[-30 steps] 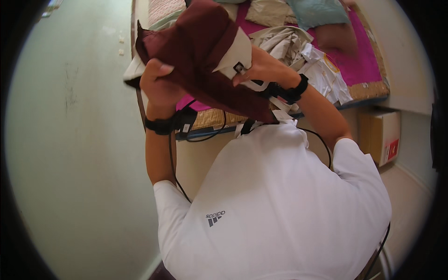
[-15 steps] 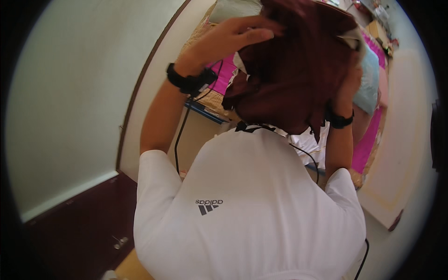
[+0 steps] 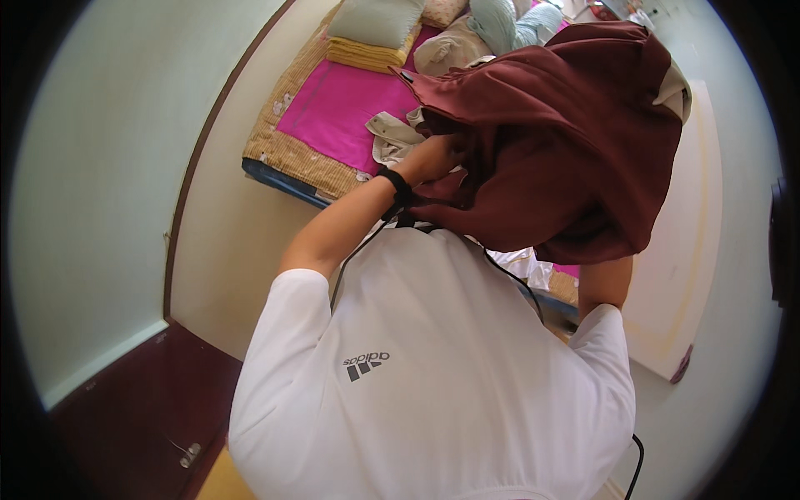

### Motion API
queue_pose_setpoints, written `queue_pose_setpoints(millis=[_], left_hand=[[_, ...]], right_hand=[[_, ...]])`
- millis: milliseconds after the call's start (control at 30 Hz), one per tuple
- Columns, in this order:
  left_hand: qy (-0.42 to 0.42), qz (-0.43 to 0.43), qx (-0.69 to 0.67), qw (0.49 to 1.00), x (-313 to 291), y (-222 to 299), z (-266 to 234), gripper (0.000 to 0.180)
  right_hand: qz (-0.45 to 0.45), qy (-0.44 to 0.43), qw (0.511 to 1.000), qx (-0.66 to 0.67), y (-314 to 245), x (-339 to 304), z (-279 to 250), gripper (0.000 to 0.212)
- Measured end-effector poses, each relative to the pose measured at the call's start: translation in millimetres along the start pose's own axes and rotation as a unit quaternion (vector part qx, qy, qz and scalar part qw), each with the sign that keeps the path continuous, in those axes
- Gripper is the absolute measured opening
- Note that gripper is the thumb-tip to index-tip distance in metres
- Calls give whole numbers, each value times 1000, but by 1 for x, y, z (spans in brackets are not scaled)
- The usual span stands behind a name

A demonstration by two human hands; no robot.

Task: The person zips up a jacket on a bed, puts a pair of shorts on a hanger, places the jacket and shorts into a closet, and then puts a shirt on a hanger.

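Note:
A large maroon garment with cream inner parts hangs bunched in front of my chest; its exact kind I cannot make out. My left hand is closed on its left edge, the fingertips sunk in a dark fold. Just beyond that hand, a cream flap of cloth sticks out over the bed. On the right, the garment drapes over my right forearm and hides my right hand completely. A black band with a cable circles my left wrist.
Ahead is a bed with a magenta sheet and a tan striped cover. A grey-green pillow lies on folded yellow cloth. White cloth lies below the garment. A white panel stands at right.
My left hand has come down from above the garment and taken hold of its left edge. The garment has swung right and spread, covering my right hand. More of the bed shows.

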State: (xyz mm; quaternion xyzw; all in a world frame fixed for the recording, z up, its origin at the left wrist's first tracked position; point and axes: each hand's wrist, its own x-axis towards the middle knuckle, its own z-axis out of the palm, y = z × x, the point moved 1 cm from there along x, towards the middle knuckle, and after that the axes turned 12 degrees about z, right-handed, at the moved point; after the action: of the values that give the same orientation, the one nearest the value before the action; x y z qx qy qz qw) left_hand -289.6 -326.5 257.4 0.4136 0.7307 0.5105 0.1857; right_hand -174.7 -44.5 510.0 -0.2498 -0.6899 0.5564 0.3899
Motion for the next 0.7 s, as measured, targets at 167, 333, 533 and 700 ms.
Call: queue_pose_setpoints(millis=[167,333,533,700], left_hand=[[116,2,-11,993,-23,-38,-14,26],[190,47,78,978,-43,5,-155,13],[420,255,148,858,-62,169,-333,41],[355,64,229,904,-92,156,-238,96]], right_hand=[[2,13,1000,8,-1,-5,-13,44],[-10,51,999,9,-29,0,-50,43],[-15,104,994,-2,-82,-11,-103,43],[73,48,996,-12,-34,-29,-100,43]])
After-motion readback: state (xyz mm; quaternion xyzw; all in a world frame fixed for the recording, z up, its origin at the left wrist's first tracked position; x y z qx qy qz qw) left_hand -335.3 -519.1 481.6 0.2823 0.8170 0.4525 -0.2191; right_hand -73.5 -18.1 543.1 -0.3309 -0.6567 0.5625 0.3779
